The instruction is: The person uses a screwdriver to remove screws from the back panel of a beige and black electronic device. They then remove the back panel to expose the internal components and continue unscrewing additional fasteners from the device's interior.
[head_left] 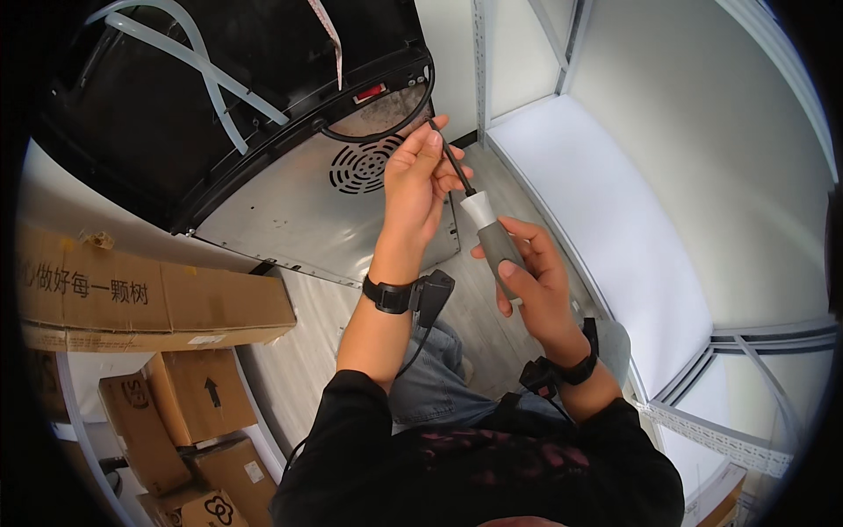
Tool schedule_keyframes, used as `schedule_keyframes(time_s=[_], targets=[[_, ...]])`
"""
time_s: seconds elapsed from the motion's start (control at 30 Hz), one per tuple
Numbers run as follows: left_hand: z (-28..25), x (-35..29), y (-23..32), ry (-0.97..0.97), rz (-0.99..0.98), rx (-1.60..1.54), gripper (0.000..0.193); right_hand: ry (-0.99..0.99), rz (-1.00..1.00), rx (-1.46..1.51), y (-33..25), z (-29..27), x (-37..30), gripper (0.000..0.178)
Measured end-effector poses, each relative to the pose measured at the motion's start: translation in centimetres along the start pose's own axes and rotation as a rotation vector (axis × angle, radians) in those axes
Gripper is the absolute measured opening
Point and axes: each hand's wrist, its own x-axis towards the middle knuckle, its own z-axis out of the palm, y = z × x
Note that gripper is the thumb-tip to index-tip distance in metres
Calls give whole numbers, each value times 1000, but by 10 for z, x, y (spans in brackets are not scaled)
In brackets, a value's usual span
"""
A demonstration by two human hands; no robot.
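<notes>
My right hand (537, 281) is wrapped around the grey handle of a screwdriver (499, 241), which has a white collar and a long dark shaft. The shaft slants up and left to my left hand (417, 180), whose thumb and fingers close on it near the tip. What sits right at the tip is too small to make out. Both hands are beside the corner of a metal-backed machine (290, 211), with its round vent (369, 165) behind my left hand. A black cable (373, 139) loops just above my left fingers, below a red switch (370, 93).
Pale hoses (198, 66) lie over the machine's black top. Cardboard boxes (202, 395) are stacked on a shelf at lower left, under a long carton (158, 299). A white shelf (606, 220) on a metal frame runs along the right. Each wrist carries a strapped black device (433, 299).
</notes>
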Motion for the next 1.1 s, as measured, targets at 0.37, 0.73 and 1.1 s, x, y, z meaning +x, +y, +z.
schedule_keyframes(time_s=[0.37,0.73,1.1], targets=[[0,3,-7,59,45,24,32,35,49,145,-2,-2,5,37],[5,3,-2,101,34,72,32,146,-79,-353,-26,6,9,42],[-5,2,2,35,-14,-36,28,182,-696,-917,-11,8,3,53]])
